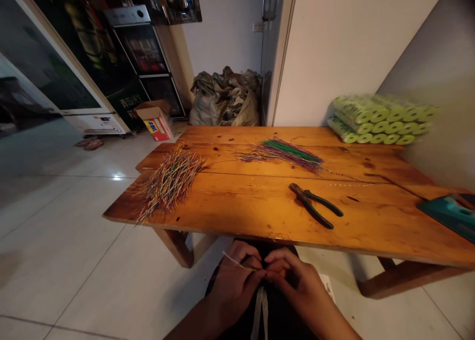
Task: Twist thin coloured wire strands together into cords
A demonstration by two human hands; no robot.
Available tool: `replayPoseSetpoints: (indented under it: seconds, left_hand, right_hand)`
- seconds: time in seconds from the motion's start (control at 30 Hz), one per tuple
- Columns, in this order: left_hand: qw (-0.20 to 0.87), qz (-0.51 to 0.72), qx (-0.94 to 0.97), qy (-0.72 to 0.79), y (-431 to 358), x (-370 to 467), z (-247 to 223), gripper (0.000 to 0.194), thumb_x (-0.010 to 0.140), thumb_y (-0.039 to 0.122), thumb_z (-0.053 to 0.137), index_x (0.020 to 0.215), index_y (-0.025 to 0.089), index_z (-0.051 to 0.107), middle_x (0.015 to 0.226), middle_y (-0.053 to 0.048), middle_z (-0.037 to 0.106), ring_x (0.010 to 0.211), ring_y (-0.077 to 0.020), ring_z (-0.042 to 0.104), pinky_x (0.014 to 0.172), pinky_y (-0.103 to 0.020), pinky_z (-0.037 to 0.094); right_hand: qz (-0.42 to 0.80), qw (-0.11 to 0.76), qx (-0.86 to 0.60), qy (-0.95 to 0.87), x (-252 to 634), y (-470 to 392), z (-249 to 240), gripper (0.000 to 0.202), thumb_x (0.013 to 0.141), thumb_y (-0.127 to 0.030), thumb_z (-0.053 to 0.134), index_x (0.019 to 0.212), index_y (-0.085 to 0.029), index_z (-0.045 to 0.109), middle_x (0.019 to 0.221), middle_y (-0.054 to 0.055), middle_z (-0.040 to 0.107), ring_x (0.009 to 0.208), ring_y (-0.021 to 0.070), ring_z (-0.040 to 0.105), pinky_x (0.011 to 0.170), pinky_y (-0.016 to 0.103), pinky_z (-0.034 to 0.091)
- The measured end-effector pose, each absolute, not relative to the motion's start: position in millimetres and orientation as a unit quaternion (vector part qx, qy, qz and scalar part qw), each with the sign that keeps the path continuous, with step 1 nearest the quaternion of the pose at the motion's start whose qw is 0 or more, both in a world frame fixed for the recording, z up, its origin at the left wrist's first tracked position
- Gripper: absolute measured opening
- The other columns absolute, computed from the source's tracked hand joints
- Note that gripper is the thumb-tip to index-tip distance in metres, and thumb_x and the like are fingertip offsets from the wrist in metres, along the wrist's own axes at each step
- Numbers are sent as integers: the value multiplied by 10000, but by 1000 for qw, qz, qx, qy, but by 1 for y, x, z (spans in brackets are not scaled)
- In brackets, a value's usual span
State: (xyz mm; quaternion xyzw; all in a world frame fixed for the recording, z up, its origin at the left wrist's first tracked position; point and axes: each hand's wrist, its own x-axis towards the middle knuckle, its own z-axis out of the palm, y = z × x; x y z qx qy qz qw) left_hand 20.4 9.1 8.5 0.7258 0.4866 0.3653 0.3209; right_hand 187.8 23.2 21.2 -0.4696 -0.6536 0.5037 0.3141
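Note:
My left hand is closed in a pinch over my lap, below the table's front edge. A thin, pale wire sticks out of it toward the upper left. My right hand meets it fingertip to fingertip, also pinched closed at the wire's inner end. What lies right between the fingertips is too small to make out. Dark-handled pliers lie with handles spread on the wooden table. A loose pile of multicoloured wires lies at the table's left end, and a green and purple wire bundle farther back.
Wrapped green paper rolls are stacked at the table's back right. A teal tool with a dark rod sits at the right edge. Beyond the table are stuffed sacks, an open carton and a black cabinet.

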Motion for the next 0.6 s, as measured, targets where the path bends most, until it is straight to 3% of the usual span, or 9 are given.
replayPoseSetpoints:
  seconds: [0.1, 0.2, 0.27, 0.43, 0.6]
  left_hand:
    - [505, 406, 585, 487, 10, 33, 10, 228, 850, 279, 462, 659, 190, 550, 811, -23, 510, 789, -175, 493, 746, -300, 396]
    - [635, 420, 475, 442, 10, 36, 12, 200, 844, 290, 472, 681, 191, 531, 739, 7, 475, 730, -152, 493, 738, -288, 404]
    - [621, 418, 505, 430, 10, 32, 13, 200, 842, 308, 487, 698, 189, 562, 776, -6, 502, 780, -162, 511, 769, -294, 401]
    - [445, 390, 662, 460, 10, 15, 19, 126, 784, 256, 610, 904, 224, 631, 899, -35, 616, 881, -187, 549, 811, -302, 395]
    - [427, 391, 689, 436, 11, 16, 23, 70, 782, 213, 616, 746, 223, 675, 737, -7, 652, 790, -168, 572, 763, -282, 403]
  right_hand:
    - [411, 336, -462, -710, 191, 19, 23, 130, 812, -228, 542, 915, -269, 610, 812, 24, 673, 735, 182, 629, 689, 293, 487]
    - [412, 346, -457, -708, 194, 19, 23, 121, 818, -220, 534, 907, -269, 599, 798, 27, 671, 725, 183, 626, 677, 299, 488]
    - [474, 348, -467, -660, 195, 20, 22, 131, 806, -244, 557, 936, -259, 568, 713, 5, 655, 657, 167, 611, 627, 287, 485]
    - [680, 328, -416, -507, 195, 24, 19, 250, 720, -334, 669, 892, -217, 532, 627, -36, 594, 584, 121, 568, 519, 228, 452]
    - [707, 324, -405, -481, 192, 22, 19, 248, 719, -321, 675, 883, -209, 527, 602, -46, 592, 540, 101, 541, 520, 220, 434]
